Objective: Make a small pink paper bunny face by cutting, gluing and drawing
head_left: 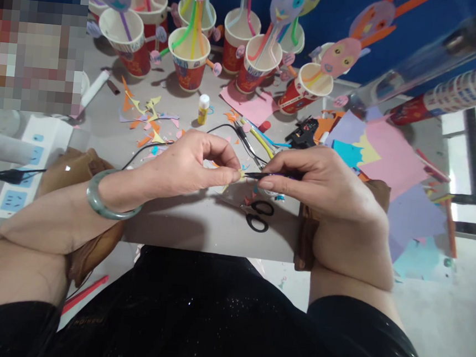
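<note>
Between the thumb and forefinger of my left hand (200, 164) is a tiny yellow piece (242, 174), most of it hidden by the fingertips. My right hand (317, 177) grips a slim dark pointed tool (255, 175), whose tip meets the yellow piece; whether it is a pen or tweezers I cannot make out. Just below the hands, scissors with black handles (257, 223) lie on the grey table (167, 222). Beyond the fingers are a yellow straw (261, 143) and a black cord (221, 126).
Red paper cups (188, 77) with straws and paper faces line the back. A glue stick (203, 110), paper scraps (153, 104) and a black glue gun (303, 133) lie nearer. Coloured paper sheets (396, 153) cover the right; a white power strip (31, 155) is left.
</note>
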